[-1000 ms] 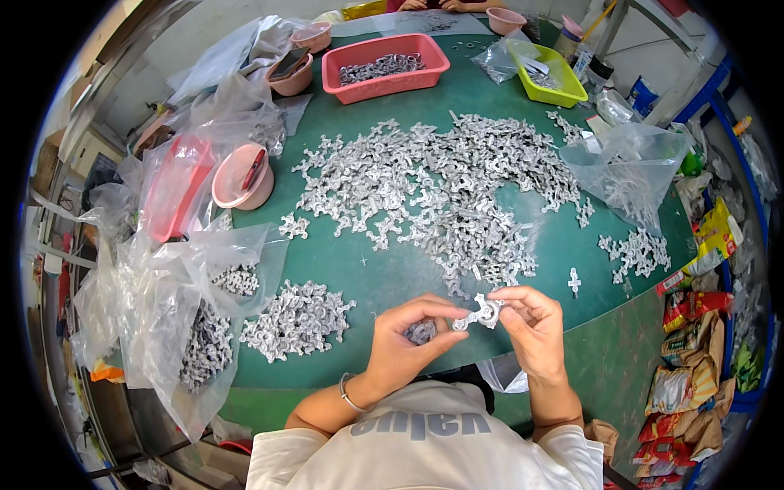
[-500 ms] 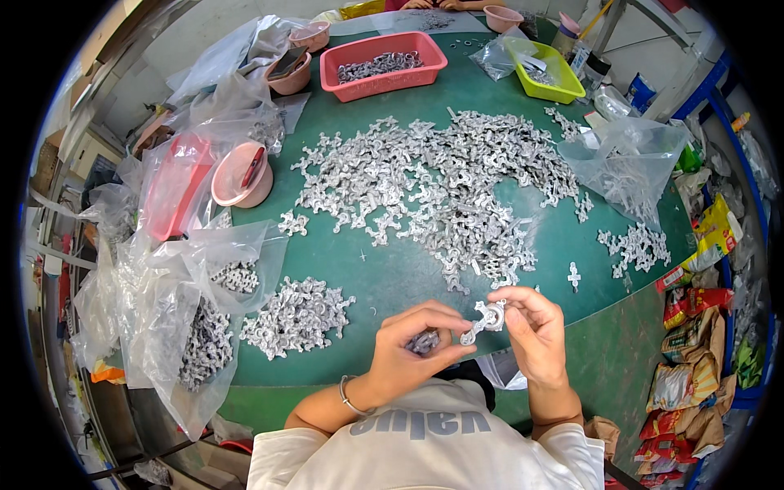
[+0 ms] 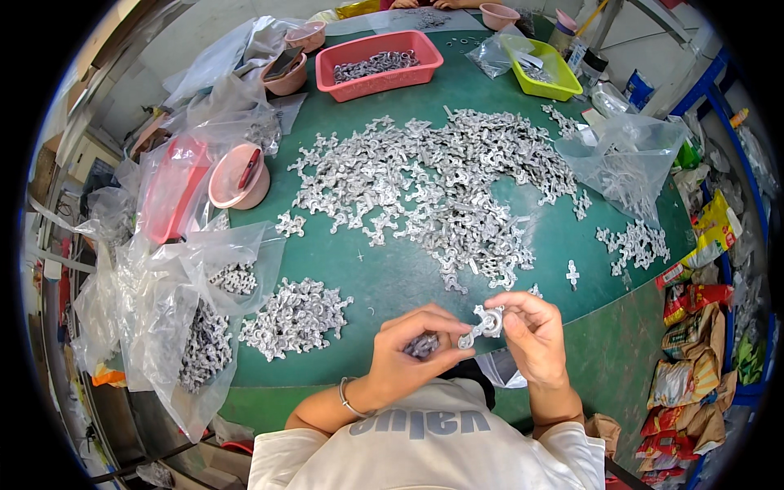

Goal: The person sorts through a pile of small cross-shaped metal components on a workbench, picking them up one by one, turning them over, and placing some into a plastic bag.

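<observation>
Both hands meet over the near edge of a round green table [image 3: 408, 278]. My right hand [image 3: 535, 335] pinches a small silvery metal cast piece [image 3: 483, 321] by its upper part. My left hand [image 3: 408, 359] grips the same piece's lower end with thumb and forefinger and cups several more small metal bits [image 3: 422, 346] in its palm. A bracelet circles my left wrist. A wide heap of the same silvery cast pieces [image 3: 433, 180] covers the table's middle, and a smaller sorted pile [image 3: 294, 317] lies left of my left hand.
Clear plastic bags with metal parts [image 3: 196, 327] hang off the left edge, another bag [image 3: 625, 163] sits at right. A pink basket [image 3: 380, 64], a yellow-green tray [image 3: 545, 69] and pink bowls [image 3: 238, 175] stand farther back. A small pile [image 3: 633, 243] lies right. Snack packets crowd the right floor.
My hands have stayed at the table's near edge, working the one metal piece between the fingers; its angle has shifted slightly. The piles have not moved.
</observation>
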{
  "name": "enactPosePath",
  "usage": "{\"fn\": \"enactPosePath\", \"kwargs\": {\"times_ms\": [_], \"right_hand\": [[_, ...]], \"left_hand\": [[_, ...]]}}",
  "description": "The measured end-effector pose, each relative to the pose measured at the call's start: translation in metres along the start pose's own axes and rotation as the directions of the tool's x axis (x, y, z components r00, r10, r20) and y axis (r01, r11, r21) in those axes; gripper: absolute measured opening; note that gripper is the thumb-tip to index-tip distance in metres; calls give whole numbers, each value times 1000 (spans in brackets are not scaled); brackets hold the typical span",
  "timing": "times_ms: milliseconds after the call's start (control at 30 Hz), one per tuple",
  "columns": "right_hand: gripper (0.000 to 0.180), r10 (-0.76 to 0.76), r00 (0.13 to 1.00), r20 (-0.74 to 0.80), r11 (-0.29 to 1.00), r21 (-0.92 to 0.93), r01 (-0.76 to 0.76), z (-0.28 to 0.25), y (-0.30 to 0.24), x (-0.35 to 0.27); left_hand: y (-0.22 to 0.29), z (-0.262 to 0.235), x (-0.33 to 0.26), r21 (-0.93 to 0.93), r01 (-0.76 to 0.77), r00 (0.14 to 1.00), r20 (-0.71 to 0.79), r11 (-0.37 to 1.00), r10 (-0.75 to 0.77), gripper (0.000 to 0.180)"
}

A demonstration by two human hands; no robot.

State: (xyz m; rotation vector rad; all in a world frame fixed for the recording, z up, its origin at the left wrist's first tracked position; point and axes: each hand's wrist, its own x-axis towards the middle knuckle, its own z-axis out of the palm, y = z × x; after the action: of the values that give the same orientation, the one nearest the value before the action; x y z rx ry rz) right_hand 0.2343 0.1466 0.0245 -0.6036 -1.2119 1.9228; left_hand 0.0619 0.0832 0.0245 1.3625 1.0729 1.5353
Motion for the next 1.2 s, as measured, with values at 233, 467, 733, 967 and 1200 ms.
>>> {"fn": "enactPosePath", "kwargs": {"times_ms": [233, 467, 733, 967, 1200], "right_hand": [[26, 69, 997, 38, 987, 141, -74, -2, 2, 3], [25, 100, 991, 85, 967, 225, -117, -3, 4, 4], [25, 124, 990, 68, 966, 220, -136, -5, 7, 3], [25, 110, 991, 76, 968, 217, -124, -8, 10, 3], [24, 92, 995, -37, 988, 126, -86, -15, 12, -3]], "left_hand": [[3, 1, 1, -44, 23, 999, -22, 999, -24, 26], [3, 2, 1, -54, 7, 999, -32, 999, -9, 27], [2, 1, 0, -50, 30, 1000, -6, 998, -31, 24], [1, 2, 0, -41, 32, 999, 0, 999, -32, 24], [-2, 5, 6, 69, 52, 998, 27, 996, -54, 26]]}}
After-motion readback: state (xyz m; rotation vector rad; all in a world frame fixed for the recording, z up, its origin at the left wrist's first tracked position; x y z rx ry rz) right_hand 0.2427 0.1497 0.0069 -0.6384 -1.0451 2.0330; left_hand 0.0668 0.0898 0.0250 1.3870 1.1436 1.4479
